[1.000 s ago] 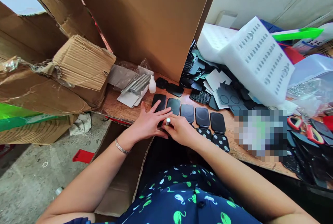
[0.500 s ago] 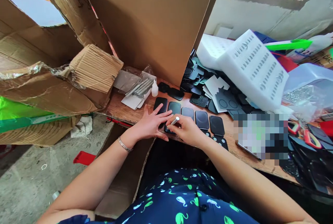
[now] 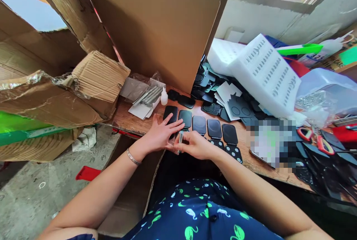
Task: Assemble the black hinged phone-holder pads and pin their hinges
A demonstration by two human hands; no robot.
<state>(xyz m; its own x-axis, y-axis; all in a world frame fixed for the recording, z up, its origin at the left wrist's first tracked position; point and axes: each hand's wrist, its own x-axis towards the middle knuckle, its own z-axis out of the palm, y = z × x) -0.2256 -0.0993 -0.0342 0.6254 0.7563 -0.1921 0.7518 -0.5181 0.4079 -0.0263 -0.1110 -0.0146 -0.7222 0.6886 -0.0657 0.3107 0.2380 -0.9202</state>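
Right hand grips metal rod, now upright—lifted off black cases; left hand flat, fingers spread, beside it.

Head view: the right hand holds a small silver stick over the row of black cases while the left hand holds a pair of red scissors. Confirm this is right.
Not quite. In the head view the left hand holds nothing; it lies flat, fingers spread, on the black cases. The red scissors lie apart, far off to the right. The right hand does hold the small silver stick.
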